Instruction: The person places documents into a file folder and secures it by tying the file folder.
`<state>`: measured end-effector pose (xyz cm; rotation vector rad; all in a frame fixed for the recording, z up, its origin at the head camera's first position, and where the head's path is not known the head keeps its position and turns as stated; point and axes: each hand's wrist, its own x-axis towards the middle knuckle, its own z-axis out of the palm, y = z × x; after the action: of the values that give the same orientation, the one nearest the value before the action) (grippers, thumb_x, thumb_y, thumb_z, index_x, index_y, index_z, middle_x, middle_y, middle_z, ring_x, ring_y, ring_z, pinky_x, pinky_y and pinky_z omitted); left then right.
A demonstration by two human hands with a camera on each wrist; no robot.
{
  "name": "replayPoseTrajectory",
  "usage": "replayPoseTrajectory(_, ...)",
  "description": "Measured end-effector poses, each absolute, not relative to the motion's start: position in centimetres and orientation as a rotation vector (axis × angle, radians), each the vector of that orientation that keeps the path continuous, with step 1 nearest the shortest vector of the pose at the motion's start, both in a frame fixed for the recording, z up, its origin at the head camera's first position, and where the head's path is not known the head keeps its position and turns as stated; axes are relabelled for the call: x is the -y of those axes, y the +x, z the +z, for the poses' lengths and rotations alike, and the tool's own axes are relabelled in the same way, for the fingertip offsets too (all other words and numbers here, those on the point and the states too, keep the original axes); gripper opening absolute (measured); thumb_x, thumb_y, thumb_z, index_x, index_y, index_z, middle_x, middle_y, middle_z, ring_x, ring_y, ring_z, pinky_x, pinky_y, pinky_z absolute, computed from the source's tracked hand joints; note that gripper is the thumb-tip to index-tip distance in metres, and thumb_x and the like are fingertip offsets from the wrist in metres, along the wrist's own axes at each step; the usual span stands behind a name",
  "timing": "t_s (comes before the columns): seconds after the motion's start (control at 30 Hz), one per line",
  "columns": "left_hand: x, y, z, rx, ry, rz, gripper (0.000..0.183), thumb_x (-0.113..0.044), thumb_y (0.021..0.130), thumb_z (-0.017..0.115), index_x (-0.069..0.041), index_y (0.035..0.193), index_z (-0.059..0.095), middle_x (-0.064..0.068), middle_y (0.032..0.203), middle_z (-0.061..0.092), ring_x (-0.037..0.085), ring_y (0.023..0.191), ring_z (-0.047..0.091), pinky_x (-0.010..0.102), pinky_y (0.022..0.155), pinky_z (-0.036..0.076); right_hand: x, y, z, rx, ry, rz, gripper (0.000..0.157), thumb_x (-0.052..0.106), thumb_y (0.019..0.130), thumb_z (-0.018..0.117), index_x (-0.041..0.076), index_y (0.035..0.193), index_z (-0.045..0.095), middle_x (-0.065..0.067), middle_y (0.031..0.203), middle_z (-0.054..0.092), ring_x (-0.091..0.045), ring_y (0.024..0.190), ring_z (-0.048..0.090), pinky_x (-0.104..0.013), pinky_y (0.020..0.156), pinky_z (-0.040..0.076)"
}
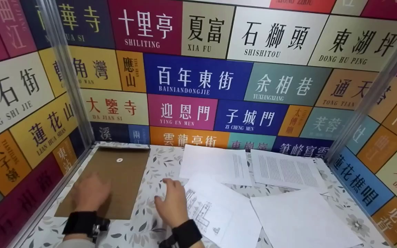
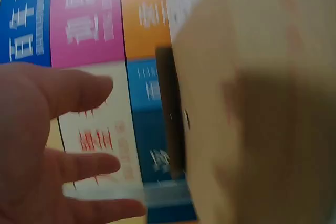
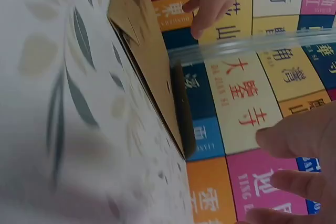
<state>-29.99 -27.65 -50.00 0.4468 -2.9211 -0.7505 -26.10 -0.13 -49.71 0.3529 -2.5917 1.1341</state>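
Where a brown envelope (image 1: pixel 124 182) lies lengthwise away from the person on a leaf-patterned table (image 1: pixel 165 160), the nearer left hand (image 1: pixel 91 192) hovers over it, the right hand (image 1: pixel 174 204) off its right side; both are empty, fingers loosely extended.

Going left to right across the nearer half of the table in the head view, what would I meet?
Brown envelope, right hand, sheet with a printed drawing, blank-looking sheet.
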Motion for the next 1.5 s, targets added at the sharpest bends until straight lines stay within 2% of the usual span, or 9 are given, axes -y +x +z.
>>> replayPoseTrajectory(0.2,29.6,-29.1,-50.1,2.85,0.746,-0.796,0.082,-0.048,0.098,0.063,0.011,0.149,0.037,0.049,0.145,0.03,0.07,0.131,0.029,0.083,0.102,0.025,3.7,-25.1,-52.0,2.573,0.302,1.436,0.054,0.018,0.08,0.08,0.005,0.129,0.063,-0.015,0.119,0.062,-0.034,0.11,0.061,-0.046,0.096,0.05)
replayPoseTrajectory(0.43,31.2,-29.8,-50.2,2.913,0.862,-0.711,0.102,-0.06,0.096,0.059,0.017,0.152,0.024,0.055,0.149,0.014,0.078,0.137,0.011,0.088,0.104,0.016,6.4,-25.4,-52.6,2.676,0.25,1.844,0.074,0.023,0.082,0.08,0.01,0.149,0.051,-0.015,0.144,0.055,-0.034,0.133,0.054,-0.052,0.112,0.042)
replayPoseTrajectory(0.6,31.2,-30.7,-50.9,2.951,0.905,-0.775,0.105,-0.066,0.094,0.057,0.016,0.151,0.027,0.052,0.145,0.024,0.076,0.134,0.019,0.089,0.103,0.016,7.3,-25.5,-52.4,2.697,0.358,1.923,0.078,0.021,0.083,0.08,0.01,0.153,0.047,-0.013,0.149,0.054,-0.028,0.131,0.055,-0.047,0.109,0.045)
replayPoseTrajectory(0.7,30.8,-30.9,-51.3,2.966,0.916,-0.788,0.1,-0.065,0.094,0.056,0.017,0.147,0.033,0.049,0.139,0.032,0.073,0.13,0.029,0.089,0.101,0.021,7.4,-25.3,-52.6,2.658,0.423,1.986,0.076,0.018,0.084,0.077,0.007,0.153,0.047,-0.011,0.143,0.059,-0.023,0.126,0.057,-0.04,0.105,0.046)
replayPoseTrajectory(0.8,30.7,-30.8,-51.3,2.977,0.942,-0.816,0.1,-0.066,0.094,0.056,0.015,0.148,0.034,0.05,0.14,0.032,0.074,0.13,0.027,0.091,0.098,0.019,7.6,-25.0,-52.9,2.599,0.403,2.117,0.073,0.012,0.083,0.076,0.007,0.151,0.049,-0.007,0.131,0.062,-0.022,0.119,0.058,-0.039,0.101,0.047)
replayPoseTrajectory(1.0,31.1,-30.7,-51.4,2.949,1.02,-0.903,0.108,-0.067,0.093,0.056,0.011,0.157,0.019,0.054,0.146,0.019,0.079,0.133,0.012,0.095,0.094,0.01,8.1,-24.6,-52.7,2.519,0.2,2.258,0.068,0.004,0.083,0.077,0.009,0.146,0.053,-0.011,0.132,0.063,-0.028,0.121,0.061,-0.051,0.104,0.049)
replayPoseTrajectory(1.2,31.6,-30.4,-51.4,2.977,1.073,-0.893,0.111,-0.067,0.093,0.054,0.013,0.157,0.012,0.058,0.145,0.005,0.079,0.132,0.007,0.095,0.094,0.012,8.1,-24.6,-52.6,2.482,0.101,2.279,0.068,0.005,0.086,0.077,0.006,0.147,0.048,-0.015,0.124,0.065,-0.026,0.109,0.065,-0.046,0.093,0.056)
replayPoseTrajectory(1.4,31.5,-30.1,-50.6,2.902,1.153,-1.031,0.108,-0.066,0.093,0.055,0.016,0.152,0.018,0.056,0.141,0.009,0.076,0.133,0.011,0.094,0.096,0.013,7.9,-24.8,-52.7,2.462,0.015,2.247,0.072,0.007,0.089,0.074,0.0,0.152,0.041,-0.005,0.101,0.069,-0.017,0.093,0.067,-0.04,0.087,0.057)
replayPoseTrajectory(1.5,31.1,-30.0,-50.0,2.891,1.114,-1.087,0.102,-0.066,0.093,0.053,0.018,0.146,0.029,0.052,0.136,0.015,0.074,0.13,0.019,0.093,0.096,0.018,7.8,-25.0,-52.9,2.422,0.007,2.243,0.072,0.001,0.085,0.073,0.002,0.151,0.042,-0.003,0.106,0.068,-0.016,0.099,0.066,-0.04,0.092,0.054)
